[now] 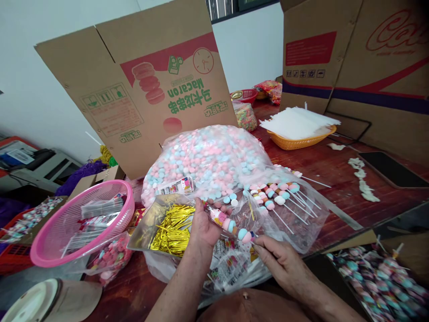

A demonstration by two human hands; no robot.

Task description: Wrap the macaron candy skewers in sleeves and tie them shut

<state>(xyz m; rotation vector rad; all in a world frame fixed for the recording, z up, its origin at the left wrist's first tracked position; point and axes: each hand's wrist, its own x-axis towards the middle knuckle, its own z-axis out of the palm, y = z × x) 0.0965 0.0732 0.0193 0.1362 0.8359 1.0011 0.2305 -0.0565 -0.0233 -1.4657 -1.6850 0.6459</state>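
Between my hands is a candy skewer point(229, 225) of pink, white and blue pieces, partly in a clear printed wrapper. My left hand point(205, 227), palm up, has its fingers curled round the wrapped end. With thumb and fingertips together, my right hand point(279, 256) pinches the lower end by the last pink piece. A metal tray of gold twist ties point(171, 229) lies beside my left hand. Below the skewer are clear printed wrappers point(231, 264). Several bare candy skewers point(275, 194) on white sticks lie on plastic beyond my right hand.
A big clear bag of pastel candies point(204, 161) stands before a cardboard box point(150, 89). At left are a pink basket point(43, 237) and a lidded container point(75, 297). A yellow basket point(290, 142) of white sticks and a phone point(395, 167) lie right. Finished skewers point(378, 281) fill a lower box.
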